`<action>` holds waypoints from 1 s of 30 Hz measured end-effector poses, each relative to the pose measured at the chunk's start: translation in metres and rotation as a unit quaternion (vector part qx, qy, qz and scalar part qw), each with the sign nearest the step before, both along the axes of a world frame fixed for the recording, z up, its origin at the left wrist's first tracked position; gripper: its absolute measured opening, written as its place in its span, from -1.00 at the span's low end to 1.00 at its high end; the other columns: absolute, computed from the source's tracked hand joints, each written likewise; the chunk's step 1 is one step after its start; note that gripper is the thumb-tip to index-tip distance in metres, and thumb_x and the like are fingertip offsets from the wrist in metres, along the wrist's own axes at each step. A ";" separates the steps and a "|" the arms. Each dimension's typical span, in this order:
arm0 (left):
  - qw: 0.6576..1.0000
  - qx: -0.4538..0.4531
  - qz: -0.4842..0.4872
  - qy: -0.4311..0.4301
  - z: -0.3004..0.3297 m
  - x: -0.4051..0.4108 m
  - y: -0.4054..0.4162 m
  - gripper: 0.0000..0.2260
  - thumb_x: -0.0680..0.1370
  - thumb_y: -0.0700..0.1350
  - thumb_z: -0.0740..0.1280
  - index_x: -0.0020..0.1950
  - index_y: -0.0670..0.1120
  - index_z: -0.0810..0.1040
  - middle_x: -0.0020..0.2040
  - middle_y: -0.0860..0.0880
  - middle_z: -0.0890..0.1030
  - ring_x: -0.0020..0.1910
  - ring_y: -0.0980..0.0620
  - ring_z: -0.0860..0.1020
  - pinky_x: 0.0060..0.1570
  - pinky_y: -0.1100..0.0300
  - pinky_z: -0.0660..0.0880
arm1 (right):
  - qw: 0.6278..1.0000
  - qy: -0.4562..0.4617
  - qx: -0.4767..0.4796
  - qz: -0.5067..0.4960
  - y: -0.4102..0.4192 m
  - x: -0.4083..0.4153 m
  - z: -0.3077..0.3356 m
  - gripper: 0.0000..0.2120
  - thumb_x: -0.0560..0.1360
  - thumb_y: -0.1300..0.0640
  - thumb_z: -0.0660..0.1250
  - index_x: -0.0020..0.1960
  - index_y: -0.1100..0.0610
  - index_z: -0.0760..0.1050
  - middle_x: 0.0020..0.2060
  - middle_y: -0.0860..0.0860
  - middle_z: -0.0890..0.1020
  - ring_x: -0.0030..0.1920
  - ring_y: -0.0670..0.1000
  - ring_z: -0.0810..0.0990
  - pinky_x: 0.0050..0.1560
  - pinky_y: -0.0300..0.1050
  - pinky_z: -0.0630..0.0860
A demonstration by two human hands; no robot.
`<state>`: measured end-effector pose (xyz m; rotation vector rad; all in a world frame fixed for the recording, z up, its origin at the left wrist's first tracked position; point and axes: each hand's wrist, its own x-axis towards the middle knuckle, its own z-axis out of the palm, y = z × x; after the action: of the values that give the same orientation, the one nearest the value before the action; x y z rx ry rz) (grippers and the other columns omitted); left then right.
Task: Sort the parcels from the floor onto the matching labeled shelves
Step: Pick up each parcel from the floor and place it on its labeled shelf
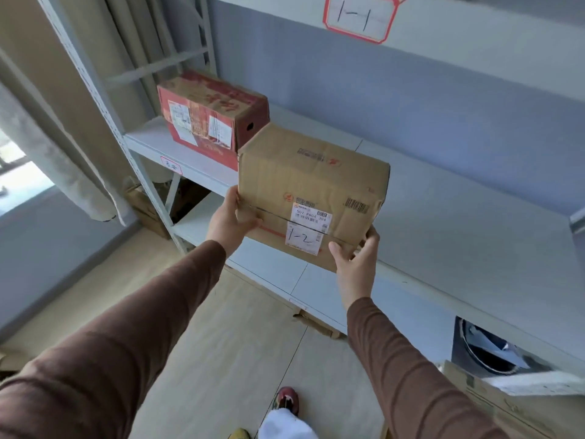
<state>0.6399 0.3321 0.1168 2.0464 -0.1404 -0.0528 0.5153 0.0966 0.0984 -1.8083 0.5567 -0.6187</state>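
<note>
Cardboard parcel (311, 191) marked 1-2 looks stiff and probably light; left hand (229, 218) and right hand (356, 258) clasp its lower corners, fingers wrapped around it.

At the far left I see a pale curtain (63, 160) hanging beside a bright window (15, 172). Under it the wall (47, 245) is grey-blue, and the same colour is behind the rack. The floor (221, 343) is light wood boards. At the bottom of the view a red shoe (286, 400) stands on the floor, with a white trouser leg (285, 424) just in front of it. At the lower right a dark round thing (487, 353) shows partly; I cannot tell what it is.
</note>
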 end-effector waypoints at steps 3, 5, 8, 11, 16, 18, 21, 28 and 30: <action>1.000 0.003 0.005 0.012 -0.011 0.023 -0.004 -0.38 0.45 -0.16 0.55 0.41 0.09 0.34 0.21 0.01 0.55 0.17 -0.08 0.55 0.15 -0.05 0.56 | 1.000 -0.001 -0.003 0.008 -0.005 0.021 -0.009 -0.34 0.47 0.19 0.53 0.46 0.03 0.29 0.34 -0.03 0.48 0.25 0.01 0.55 0.10 0.09 0.66; 1.000 0.007 0.003 0.014 -0.014 0.037 -0.007 -0.37 0.45 -0.14 0.56 0.40 0.11 0.33 0.22 0.02 0.55 0.19 -0.08 0.55 0.18 -0.10 0.57 | 1.000 -0.005 -0.002 0.013 -0.008 0.033 -0.013 -0.34 0.48 0.22 0.52 0.47 0.05 0.28 0.35 -0.03 0.46 0.24 -0.05 0.53 0.10 0.09 0.66; 1.000 0.012 0.006 0.018 -0.016 0.058 -0.010 -0.38 0.45 -0.13 0.55 0.39 0.14 0.32 0.23 0.02 0.55 0.20 -0.09 0.54 0.21 -0.17 0.56 | 1.000 -0.008 -0.009 0.021 -0.012 0.050 -0.017 -0.34 0.48 0.23 0.52 0.46 0.05 0.26 0.35 -0.01 0.44 0.25 -0.05 0.51 0.10 0.12 0.66; 1.000 0.017 0.003 0.023 -0.015 0.078 -0.013 -0.35 0.44 -0.10 0.57 0.40 0.18 0.30 0.28 0.05 0.54 0.23 -0.09 0.55 0.22 -0.18 0.56 | 1.000 -0.003 -0.020 0.021 -0.016 0.067 -0.018 -0.33 0.48 0.21 0.52 0.44 0.00 0.25 0.35 -0.02 0.45 0.31 0.07 0.50 0.11 0.19 0.64; 0.999 0.009 -0.011 0.029 -0.014 0.112 -0.021 -0.38 0.44 -0.12 0.57 0.36 0.14 0.30 0.28 0.06 0.52 0.22 -0.10 0.55 0.21 -0.20 0.58 | 0.999 0.007 -0.031 0.007 -0.018 0.094 -0.018 -0.30 0.46 0.21 0.52 0.45 0.02 0.23 0.36 -0.03 0.45 0.35 0.08 0.48 0.20 0.21 0.58; 0.999 0.006 -0.021 0.029 -0.015 0.121 -0.024 -0.37 0.44 -0.14 0.56 0.36 0.14 0.30 0.28 0.04 0.52 0.24 -0.11 0.53 0.21 -0.22 0.58 | 1.000 0.006 -0.030 0.001 -0.019 0.102 -0.019 -0.31 0.45 0.19 0.52 0.45 -0.01 0.23 0.37 -0.03 0.44 0.35 0.09 0.48 0.19 0.21 0.59; 0.999 -0.001 -0.034 0.028 -0.016 0.129 -0.024 -0.37 0.45 -0.14 0.56 0.37 0.14 0.28 0.27 0.04 0.51 0.25 -0.12 0.53 0.21 -0.24 0.57 | 1.000 0.005 -0.026 -0.009 -0.017 0.106 -0.020 -0.31 0.46 0.19 0.52 0.44 -0.02 0.23 0.37 -0.04 0.43 0.33 0.09 0.50 0.15 0.20 0.62; 0.996 -0.052 -0.062 0.036 -0.026 0.129 -0.017 -0.35 0.49 -0.23 0.53 0.41 0.09 0.25 0.39 -0.02 0.47 0.37 -0.11 0.49 0.23 -0.02 0.59 | 0.999 0.025 -0.036 -0.014 -0.015 0.100 -0.022 -0.25 0.44 0.12 0.56 0.48 0.01 0.22 0.43 -0.02 0.41 0.39 0.06 0.46 0.15 0.18 0.63; 0.995 -0.073 -0.056 0.042 -0.030 0.123 -0.015 -0.33 0.50 -0.23 0.54 0.45 0.06 0.23 0.46 0.00 0.42 0.44 -0.08 0.43 0.29 0.11 0.49 | 0.999 0.036 -0.035 -0.016 -0.015 0.096 -0.022 -0.21 0.44 0.07 0.57 0.51 0.02 0.19 0.48 -0.03 0.39 0.42 0.04 0.44 0.22 0.14 0.59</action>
<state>0.7632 0.3167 0.0868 1.8864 -0.2016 -0.1926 0.6117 0.0817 0.0768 -1.8960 0.6203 -0.6038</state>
